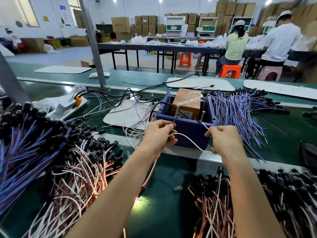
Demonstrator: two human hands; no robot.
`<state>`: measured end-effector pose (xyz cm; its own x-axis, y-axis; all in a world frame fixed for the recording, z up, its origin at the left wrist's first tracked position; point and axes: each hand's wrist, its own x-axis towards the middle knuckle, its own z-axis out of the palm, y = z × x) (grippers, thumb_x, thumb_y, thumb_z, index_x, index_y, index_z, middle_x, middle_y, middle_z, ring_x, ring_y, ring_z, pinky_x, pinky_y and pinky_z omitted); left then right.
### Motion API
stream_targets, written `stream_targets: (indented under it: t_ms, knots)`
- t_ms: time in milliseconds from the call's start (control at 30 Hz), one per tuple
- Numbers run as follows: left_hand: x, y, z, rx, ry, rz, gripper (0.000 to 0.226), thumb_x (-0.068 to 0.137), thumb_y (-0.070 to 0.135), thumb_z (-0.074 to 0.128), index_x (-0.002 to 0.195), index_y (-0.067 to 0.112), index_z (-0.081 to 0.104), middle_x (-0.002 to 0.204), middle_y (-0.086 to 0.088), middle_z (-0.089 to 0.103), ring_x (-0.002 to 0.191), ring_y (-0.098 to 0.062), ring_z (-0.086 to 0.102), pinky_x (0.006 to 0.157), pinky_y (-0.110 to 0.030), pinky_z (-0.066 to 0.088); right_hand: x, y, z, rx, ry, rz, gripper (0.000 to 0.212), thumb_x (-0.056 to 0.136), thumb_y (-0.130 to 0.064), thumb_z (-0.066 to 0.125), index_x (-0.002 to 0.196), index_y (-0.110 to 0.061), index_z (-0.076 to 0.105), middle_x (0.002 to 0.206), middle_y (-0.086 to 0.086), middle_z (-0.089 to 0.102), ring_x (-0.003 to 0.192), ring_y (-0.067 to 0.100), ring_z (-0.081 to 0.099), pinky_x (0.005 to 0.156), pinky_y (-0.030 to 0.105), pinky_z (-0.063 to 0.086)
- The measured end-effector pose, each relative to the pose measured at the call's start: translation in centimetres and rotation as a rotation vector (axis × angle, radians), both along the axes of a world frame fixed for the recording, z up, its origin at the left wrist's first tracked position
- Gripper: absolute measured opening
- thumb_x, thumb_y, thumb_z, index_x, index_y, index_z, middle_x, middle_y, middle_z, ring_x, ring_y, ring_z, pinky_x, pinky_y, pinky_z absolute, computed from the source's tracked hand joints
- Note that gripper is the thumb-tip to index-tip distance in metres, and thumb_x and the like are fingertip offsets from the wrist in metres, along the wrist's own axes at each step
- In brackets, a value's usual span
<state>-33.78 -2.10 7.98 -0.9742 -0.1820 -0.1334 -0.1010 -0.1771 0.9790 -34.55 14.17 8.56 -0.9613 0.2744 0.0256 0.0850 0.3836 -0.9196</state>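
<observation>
A thin white wire [186, 138] arcs between both hands just in front of a dark blue box [188, 133]. My left hand [158, 134] pinches one stretch of the wire, its bare end touching a long screw [176, 112] that stands on the box rim. My right hand [223, 139] pinches the other stretch, with the wire end reaching up to a second screw [202, 115]. Below my left hand a pink lead hangs down to a small lit bulb [139, 200]. An orange battery block [187, 102] sits inside the box.
Heaps of black-capped leads lie around: blue ones at the left [25, 148], pink-white ones at the lower left [77, 177], blue at the right [240, 109], pink at the lower right [223, 203]. Green belt [163, 212] below; two seated people work at a far table.
</observation>
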Motion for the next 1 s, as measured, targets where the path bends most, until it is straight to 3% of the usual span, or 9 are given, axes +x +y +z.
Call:
stream_targets:
  t_ms: [200, 533, 667, 833, 1000]
  knots:
    - [0.05, 0.14, -0.2, 0.005, 0.003, -0.001, 0.018, 0.099, 0.004, 0.047, 0.086, 0.006, 0.06, 0.072, -0.008, 0.056, 0.047, -0.008, 0.047, 0.046, -0.017, 0.05, 0.04, 0.18, 0.15, -0.013, -0.003, -0.013, 0.028, 0.088, -0.005, 0.051, 0.064, -0.011, 0.064, 0.026, -0.011, 0.034, 0.031, 0.011, 0.034, 0.047, 0.028, 0.042]
    - [-0.5, 0.04, -0.2, -0.008, 0.022, -0.003, 0.015, 0.098, 0.005, 0.049, 0.089, 0.005, 0.062, 0.076, -0.008, 0.058, 0.051, -0.008, 0.051, 0.049, -0.018, 0.051, -0.02, 0.12, 0.14, -0.026, -0.014, -0.005, 0.027, 0.089, -0.006, 0.051, 0.065, -0.011, 0.063, 0.025, -0.011, 0.035, 0.023, 0.006, 0.033, 0.046, 0.027, 0.04]
    - [-0.57, 0.02, -0.09, -0.002, 0.027, -0.006, 0.015, 0.098, 0.004, 0.049, 0.09, 0.004, 0.061, 0.076, -0.009, 0.057, 0.052, -0.01, 0.049, 0.048, -0.017, 0.051, -0.08, 0.13, 0.17, -0.024, -0.002, -0.025, 0.029, 0.088, -0.005, 0.053, 0.061, -0.012, 0.063, 0.035, -0.01, 0.039, 0.031, 0.01, 0.037, 0.048, 0.028, 0.045]
    - [-0.52, -0.01, 0.04, 0.002, 0.022, -0.001, 0.016, 0.098, 0.004, 0.049, 0.088, 0.004, 0.061, 0.075, -0.009, 0.057, 0.051, -0.01, 0.049, 0.049, -0.018, 0.051, -0.11, 0.24, 0.05, -0.018, -0.005, -0.022, 0.028, 0.087, -0.006, 0.053, 0.062, -0.013, 0.063, 0.029, -0.012, 0.036, 0.031, 0.01, 0.037, 0.047, 0.027, 0.044]
    - [-0.13, -0.36, 0.6, -0.086, -0.001, -0.089, 0.016, 0.098, 0.004, 0.049, 0.09, 0.004, 0.062, 0.072, -0.008, 0.057, 0.051, -0.01, 0.05, 0.048, -0.019, 0.052, -0.27, 0.3, -0.06, -0.067, -0.001, -0.006, 0.028, 0.087, -0.004, 0.052, 0.062, -0.01, 0.062, 0.043, -0.004, 0.04, 0.037, 0.015, 0.036, 0.044, 0.027, 0.039]
